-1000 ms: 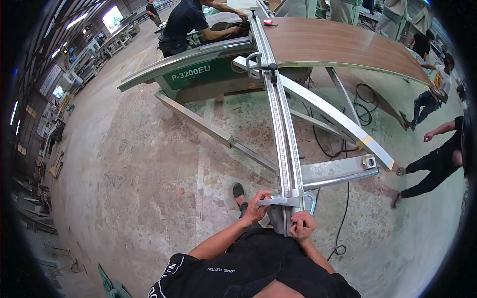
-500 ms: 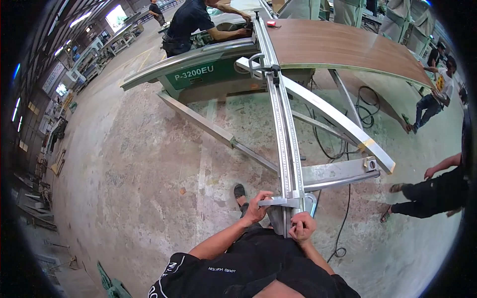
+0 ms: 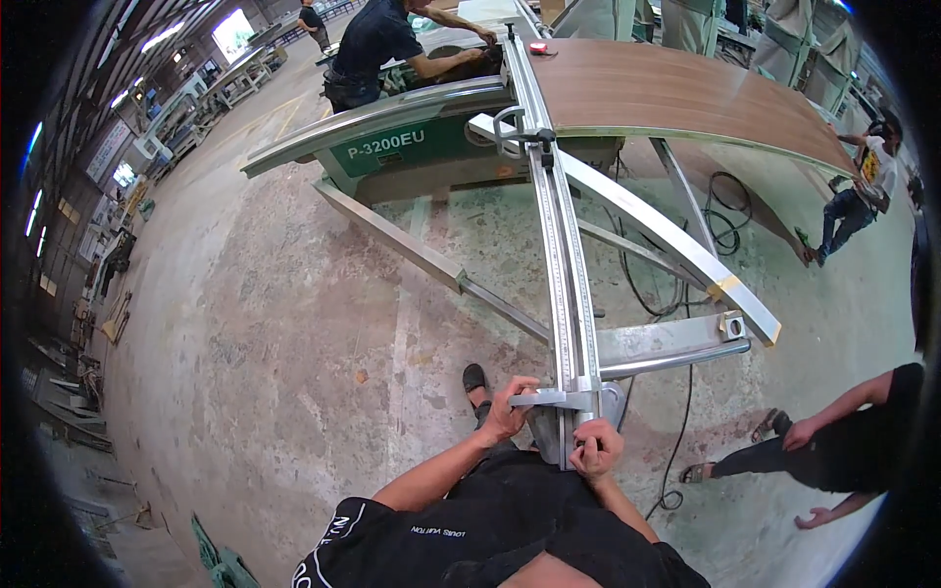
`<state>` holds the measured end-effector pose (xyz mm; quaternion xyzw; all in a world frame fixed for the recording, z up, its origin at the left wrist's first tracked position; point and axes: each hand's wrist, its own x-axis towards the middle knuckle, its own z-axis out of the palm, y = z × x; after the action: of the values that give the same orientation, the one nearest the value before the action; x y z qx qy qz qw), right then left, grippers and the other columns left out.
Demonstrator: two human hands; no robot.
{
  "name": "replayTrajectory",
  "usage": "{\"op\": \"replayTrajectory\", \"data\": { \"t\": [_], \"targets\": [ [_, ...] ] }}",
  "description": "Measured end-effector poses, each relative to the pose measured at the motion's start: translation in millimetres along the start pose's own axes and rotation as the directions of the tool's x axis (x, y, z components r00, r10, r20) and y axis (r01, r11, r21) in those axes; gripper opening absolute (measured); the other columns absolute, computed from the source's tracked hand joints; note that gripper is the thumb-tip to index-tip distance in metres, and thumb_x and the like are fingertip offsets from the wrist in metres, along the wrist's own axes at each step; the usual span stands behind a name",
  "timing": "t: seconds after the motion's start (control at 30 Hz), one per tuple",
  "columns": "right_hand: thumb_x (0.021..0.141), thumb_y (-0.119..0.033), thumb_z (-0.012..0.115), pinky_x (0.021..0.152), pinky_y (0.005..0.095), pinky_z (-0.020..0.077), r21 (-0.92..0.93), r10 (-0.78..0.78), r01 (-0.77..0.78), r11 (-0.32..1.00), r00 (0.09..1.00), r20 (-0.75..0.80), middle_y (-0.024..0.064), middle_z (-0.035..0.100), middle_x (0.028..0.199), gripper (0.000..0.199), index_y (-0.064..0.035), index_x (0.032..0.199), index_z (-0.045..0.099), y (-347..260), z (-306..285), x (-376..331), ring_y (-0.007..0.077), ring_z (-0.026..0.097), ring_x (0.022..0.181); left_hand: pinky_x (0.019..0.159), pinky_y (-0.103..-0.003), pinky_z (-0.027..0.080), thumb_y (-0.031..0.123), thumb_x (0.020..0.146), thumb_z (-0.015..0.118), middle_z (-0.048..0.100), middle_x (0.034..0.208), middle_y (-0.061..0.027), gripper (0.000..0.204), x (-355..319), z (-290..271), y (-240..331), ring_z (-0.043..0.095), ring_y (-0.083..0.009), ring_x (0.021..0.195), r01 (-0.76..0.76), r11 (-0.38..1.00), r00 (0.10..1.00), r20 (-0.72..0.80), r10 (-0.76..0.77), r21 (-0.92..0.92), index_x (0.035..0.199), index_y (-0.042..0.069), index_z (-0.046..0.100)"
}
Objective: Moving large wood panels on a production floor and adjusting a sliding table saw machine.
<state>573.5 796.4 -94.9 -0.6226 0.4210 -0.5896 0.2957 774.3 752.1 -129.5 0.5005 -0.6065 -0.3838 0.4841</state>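
A long silver fence rail [image 3: 560, 265] with a graduated scale runs from the sliding table saw [image 3: 392, 157] toward my body. Near its close end sits a grey metal stop [image 3: 554, 399], its arm sticking out to the left. My left hand [image 3: 504, 412] is closed around the end of that arm. My right hand [image 3: 597, 449] is curled at the right side of the rail's near end, just below the stop. Whatever its fingers grip is hidden. Farther along the rail, a second stop [image 3: 534, 137] with a curved handle is mounted.
A brown wood-grain panel [image 3: 676, 88] lies on the saw at the far right. One co-worker [image 3: 377, 49] bends over the saw; another person [image 3: 833, 436] walks at the right. A silver beam [image 3: 667, 220] slants below the rail. Black cables [image 3: 686, 431] lie on the floor.
The person at the right has stepped farther into view, nearer to me. The person by the panel's far right corner has shifted slightly. My hands stay in place on the stop and rail.
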Motion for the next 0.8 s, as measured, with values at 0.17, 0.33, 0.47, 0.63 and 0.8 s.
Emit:
{"op": "replayTrajectory", "data": {
  "t": [0.17,0.33,0.47,0.63,0.8],
  "targets": [
    [0.078,-0.014,0.058,0.057,0.032,0.0482,-0.007,0.009,-0.009,1.0,1.0,0.014,0.0116,0.059,0.072,0.012,-0.0022,0.075,0.056,-4,1,5,0.0242,0.06,0.063,0.067,-0.031,0.049,0.023,0.095,0.049,0.066,0.077,-0.0083,0.024,1,0,0,0.063,-0.0174,0.071,-0.044,0.998,0.999,-0.004,0.045,0.046,0.105,0.004,0.057],
    [0.08,-0.009,0.051,0.052,0.0298,0.0452,-0.042,-0.113,0.114,0.993,0.993,0.013,0.0114,0.058,0.07,0.013,-0.0013,0.07,0.055,-6,3,9,0.0202,0.056,0.057,0.067,-0.032,0.05,0.026,0.095,0.047,0.066,0.075,-0.0091,0.026,-1,0,-11,0.064,-0.0197,0.07,-0.012,0.997,1.0,0.004,0.012,0.072,0.105,0.004,0.057],
    [0.082,-0.012,0.052,0.052,0.0299,0.0447,-0.068,-0.132,0.133,0.989,0.991,0.01,0.0114,0.057,0.069,0.016,-0.0012,0.071,0.056,-5,3,9,0.0205,0.055,0.057,0.066,-0.032,0.049,0.026,0.095,0.047,0.066,0.076,-0.0087,0.027,0,0,-10,0.064,-0.0195,0.07,-0.038,0.997,0.999,0.011,0.038,0.073,0.105,0.003,0.057],
    [0.086,-0.018,0.052,0.053,0.0298,0.0433,-0.021,-0.056,0.056,0.998,0.998,0.004,0.0113,0.057,0.068,0.023,-0.0011,0.071,0.055,-2,3,5,0.021,0.055,0.057,0.065,-0.031,0.049,0.027,0.095,0.047,0.067,0.076,-0.0075,0.027,0,0,-7,0.064,-0.0193,0.069,-0.036,0.996,0.999,0.017,0.034,0.083,0.105,0.004,0.057],
    [0.084,-0.015,0.054,0.055,0.0309,0.0449,-0.016,-0.035,0.035,0.999,0.999,0.009,0.0122,0.058,0.07,0.018,-0.001,0.072,0.056,2,1,1,0.0227,0.057,0.06,0.065,-0.032,0.048,0.027,0.094,0.048,0.068,0.078,-0.0075,0.026,2,-1,-2,0.066,-0.0214,0.07,-0.054,0.995,0.999,0.007,0.054,0.089,0.105,0.007,0.058]
  ]
}}
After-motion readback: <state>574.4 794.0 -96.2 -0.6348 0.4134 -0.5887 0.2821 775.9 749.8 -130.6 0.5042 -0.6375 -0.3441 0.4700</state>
